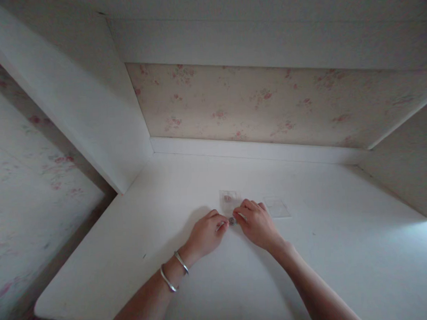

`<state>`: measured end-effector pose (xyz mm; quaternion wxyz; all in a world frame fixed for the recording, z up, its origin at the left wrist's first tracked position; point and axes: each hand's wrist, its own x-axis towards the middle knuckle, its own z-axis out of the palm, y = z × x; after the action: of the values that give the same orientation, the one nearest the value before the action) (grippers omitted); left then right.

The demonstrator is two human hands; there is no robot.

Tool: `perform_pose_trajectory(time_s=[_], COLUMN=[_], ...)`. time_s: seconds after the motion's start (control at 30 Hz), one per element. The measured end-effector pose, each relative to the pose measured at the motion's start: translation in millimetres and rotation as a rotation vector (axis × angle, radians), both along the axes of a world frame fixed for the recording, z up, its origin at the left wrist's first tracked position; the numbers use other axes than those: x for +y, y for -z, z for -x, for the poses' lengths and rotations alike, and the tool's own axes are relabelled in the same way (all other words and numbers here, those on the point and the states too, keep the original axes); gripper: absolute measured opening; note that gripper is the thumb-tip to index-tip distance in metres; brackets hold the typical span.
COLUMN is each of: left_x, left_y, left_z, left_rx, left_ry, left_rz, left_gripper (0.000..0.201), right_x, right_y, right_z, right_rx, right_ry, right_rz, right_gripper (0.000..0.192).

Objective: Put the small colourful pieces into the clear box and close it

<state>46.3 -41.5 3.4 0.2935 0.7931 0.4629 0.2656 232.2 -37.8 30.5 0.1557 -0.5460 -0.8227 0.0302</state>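
Observation:
A small round, silvery object (232,221), too small to name more exactly, is held between my fingertips just above the white desktop. My left hand (208,232) pinches it from the left, thumb against forefinger. From the other side my right hand (253,222) grips it with curled fingers. Right behind the hands lies a clear plastic packet or case (226,195) with a small reddish-brown spot showing in it, partly covered by my right fingers. A flat, clear, square plastic piece (278,208) lies to the right of my right hand.
The white desk (186,180) has a raised back strip (255,148), with flowered wallpaper (232,102) above it. A white side panel (101,113) stands at the left and another panel (412,165) at the right. A tiny dark speck (144,256) lies on the left of the desk.

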Motion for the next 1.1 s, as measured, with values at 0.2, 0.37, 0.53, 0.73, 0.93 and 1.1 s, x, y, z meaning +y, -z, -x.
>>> perform_pose_trajectory(time_s=[0.2, 0.37, 0.53, 0.73, 0.93, 1.1], left_x=[3.2, 4.6, 5.5, 5.6, -0.4, -6.5], left_y=[3.8, 3.6, 5.0, 6.6, 3.0, -1.2], left_z=[-0.6, -0.5, -0.5, 0.5, -0.1, -5.4], left_rx=[0.009, -0.004, -0.031, -0.018, 0.128, 0.317], left_ry=[-0.025, -0.024, -0.024, -0.009, 0.006, 0.027], left_rz=[0.023, 0.014, 0.034, 0.035, -0.034, -0.118], left_gripper=[0.020, 0.020, 0.021, 0.021, 0.021, 0.025], right_x=[-22.8, -20.3, -20.0, -11.7, 18.1, 40.1], right_y=[6.2, 10.8, 9.6, 9.0, 15.0, 13.6], right_z=[-2.5, 2.5, 4.2, -5.4, -23.1, -27.3], right_rx=[-0.108, -0.134, -0.071, 0.109, 0.246, 0.181], right_ry=[-0.112, -0.107, -0.111, -0.095, 0.057, 0.120], right_rz=[0.025, -0.010, -0.021, -0.027, -0.110, -0.105], right_gripper=[0.014, 0.019, 0.021, 0.020, 0.020, 0.023])
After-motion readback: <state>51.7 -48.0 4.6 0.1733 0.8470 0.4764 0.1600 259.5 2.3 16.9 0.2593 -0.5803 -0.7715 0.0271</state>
